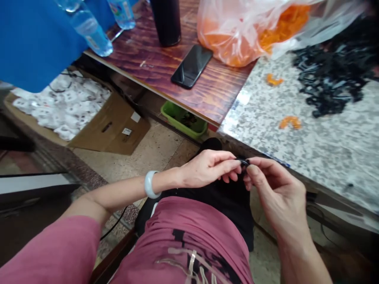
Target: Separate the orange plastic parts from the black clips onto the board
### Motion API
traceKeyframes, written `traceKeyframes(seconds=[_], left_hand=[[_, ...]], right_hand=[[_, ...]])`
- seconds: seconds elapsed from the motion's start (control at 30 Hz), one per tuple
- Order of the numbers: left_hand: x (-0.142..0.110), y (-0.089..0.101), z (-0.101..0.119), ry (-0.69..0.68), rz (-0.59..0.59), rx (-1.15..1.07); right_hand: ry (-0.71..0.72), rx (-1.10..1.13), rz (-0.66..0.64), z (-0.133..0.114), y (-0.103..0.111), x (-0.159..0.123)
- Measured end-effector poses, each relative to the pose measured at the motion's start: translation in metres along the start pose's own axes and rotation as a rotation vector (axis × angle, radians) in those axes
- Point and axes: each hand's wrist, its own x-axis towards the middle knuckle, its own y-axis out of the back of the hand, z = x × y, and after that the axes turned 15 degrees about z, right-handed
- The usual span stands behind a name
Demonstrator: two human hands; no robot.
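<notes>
Left hand: one end of a small black piece is grasped in the grip between thumb and fingers; a pale bracelet is worn on the wrist.
Right hand: the opposite end is pinched in the grip by thumb and fingers.
Black piece: it is held above the lap, just off the near edge of the speckled tabletop. Its handling seems unfinished, since it is gripped from both ends; its exact shape is hidden.
Orange pieces: two curved ones are laid apart on the speckled tabletop.
Black heap: many small parts are piled loosely beyond them; much appears left, and no finished group can be made out.
Green bin: it is set below the edge of the wooden tabletop.
Cardboard box: it is filled with white parts.
Phone: it is laid on the wooden tabletop, near a plastic bag with orange contents.
Dark cylinder: it is stood beyond the phone.
Bottles: two are seen at the far left.
</notes>
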Motion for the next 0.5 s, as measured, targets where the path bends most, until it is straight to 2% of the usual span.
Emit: traceKeyframes(seconds=[0.13,0.3,0.4,0.5], left_hand=[[-0.008,-0.001,0.011,-0.127,0.005,0.125],[-0.021,0.0,0.028,-0.268,0.016,0.237],[-0.024,0.001,0.026,-0.247,0.044,0.263],[-0.017,0.003,0.013,-0.168,0.103,0.198]], right_hand=[[0.04,-0.049,0.043,-0.006,-0.003,-0.006],[0.151,-0.083,0.114,-0.034,-0.009,-0.018],[0.233,-0.114,0.099,-0.039,-0.018,-0.02],[0.143,-0.097,-0.008,-0.025,-0.027,-0.012]])
